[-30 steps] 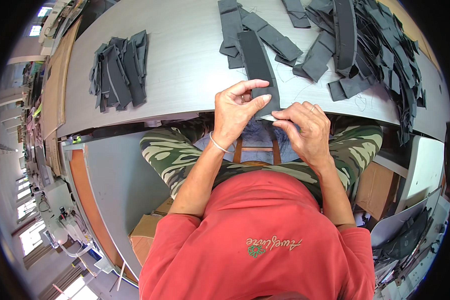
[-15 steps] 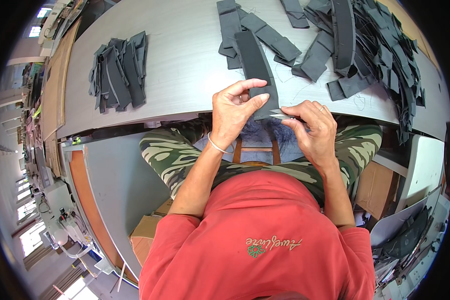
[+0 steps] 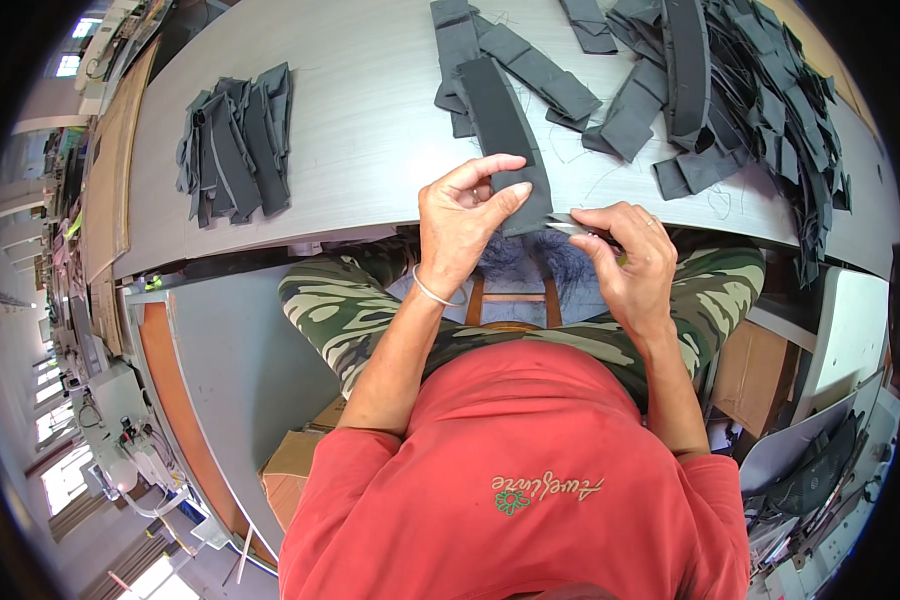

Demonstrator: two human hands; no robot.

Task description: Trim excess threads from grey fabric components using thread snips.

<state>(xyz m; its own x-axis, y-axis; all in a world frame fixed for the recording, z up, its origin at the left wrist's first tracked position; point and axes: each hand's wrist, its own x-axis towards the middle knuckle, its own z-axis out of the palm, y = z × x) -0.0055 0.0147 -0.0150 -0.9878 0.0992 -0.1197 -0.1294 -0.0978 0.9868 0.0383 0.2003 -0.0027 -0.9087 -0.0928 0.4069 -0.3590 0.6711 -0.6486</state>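
Left hand (image 3: 467,222) pinching the near end of a dark grey fabric strip (image 3: 505,135), thumb and fingers closed on its lower corner right at the table's front edge. Right hand (image 3: 625,258) closed around a small metal snipping tool (image 3: 576,226), its tip touching the strip's bottom edge, just beside the left fingertips. Strip lying lengthwise away from the body, most of it flat on the grey table (image 3: 370,130), the near end overhanging the edge above the camouflage-patterned lap. Thin bracelet on the left wrist.

Off to the left, well apart, a neat stack of grey pieces (image 3: 235,140) near the table's far left side. To the right, a big loose heap of grey strips (image 3: 740,100) spilling toward the right edge, with a few stray pieces touching the held strip's far end. Between stack and strip, a broad bare stretch of tabletop. Below the edge, tight quarters: knees, a cardboard box (image 3: 290,475), and a grey panel beside the left leg.
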